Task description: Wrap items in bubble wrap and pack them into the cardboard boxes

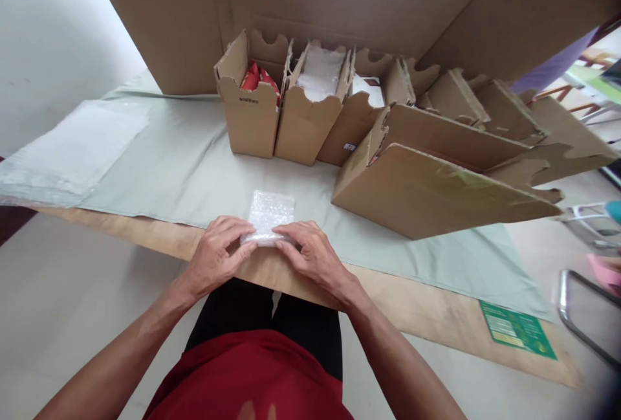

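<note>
A small, clear bubble wrap pouch (272, 210) lies at the table's front edge, directly before me. My left hand (224, 245) pinches its near left corner between thumb and fingers. On the opposite side, my right hand (308, 248) grips the near right corner the same way. The far part of the pouch rests flat on the pale green cloth (194, 167). Whether anything is inside the pouch I cannot tell.
Cardboard bins (252, 125) stand in a row at the back, holding red packets (251, 77), bubble wrap pouches (320, 74) and white items. A larger cardboard box (446, 193) sits at right. Flat plastic sheets (82, 145) lie at left. A green label (518, 329) marks the table's right end.
</note>
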A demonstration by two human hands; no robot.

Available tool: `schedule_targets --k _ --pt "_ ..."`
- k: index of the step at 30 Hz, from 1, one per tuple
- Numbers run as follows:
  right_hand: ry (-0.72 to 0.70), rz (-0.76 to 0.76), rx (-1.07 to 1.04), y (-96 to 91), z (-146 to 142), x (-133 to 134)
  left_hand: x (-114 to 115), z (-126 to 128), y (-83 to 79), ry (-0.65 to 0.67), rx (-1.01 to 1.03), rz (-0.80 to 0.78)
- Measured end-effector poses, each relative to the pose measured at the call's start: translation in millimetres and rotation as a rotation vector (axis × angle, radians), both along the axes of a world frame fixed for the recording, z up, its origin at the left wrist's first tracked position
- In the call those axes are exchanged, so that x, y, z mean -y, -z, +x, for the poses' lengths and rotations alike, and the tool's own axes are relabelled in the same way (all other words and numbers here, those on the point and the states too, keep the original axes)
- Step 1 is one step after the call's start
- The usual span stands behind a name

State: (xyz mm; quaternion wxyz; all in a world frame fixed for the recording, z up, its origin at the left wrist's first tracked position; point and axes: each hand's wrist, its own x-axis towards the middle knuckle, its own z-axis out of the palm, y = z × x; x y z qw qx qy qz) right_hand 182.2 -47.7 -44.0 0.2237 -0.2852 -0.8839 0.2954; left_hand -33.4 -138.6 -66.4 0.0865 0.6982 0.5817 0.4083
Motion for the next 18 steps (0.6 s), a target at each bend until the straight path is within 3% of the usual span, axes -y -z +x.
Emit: schedule_targets --k 7,11,15,18 --pt "0.054 -0.262 -0.046 -2.4 4.1 -11.3 -15.5 -2.2 -2.0 -0.040 0.069 -0.065" --pt "0.178 -0.381 -0.133 4.5 3.1 -14.1 -26.3 -2.3 -9.2 -0.072 0.108 -0.149" --pt "0.278 -0.320 -0.146 10.2 -2.1 -16.7 -40.9 -1.5 -12.2 -0.144 0.165 -0.247" --pt "0.318 -0.113 -0.137 11.9 -3.5 -16.9 -53.2 -2.3 -11.8 -0.184 0.182 -0.305"
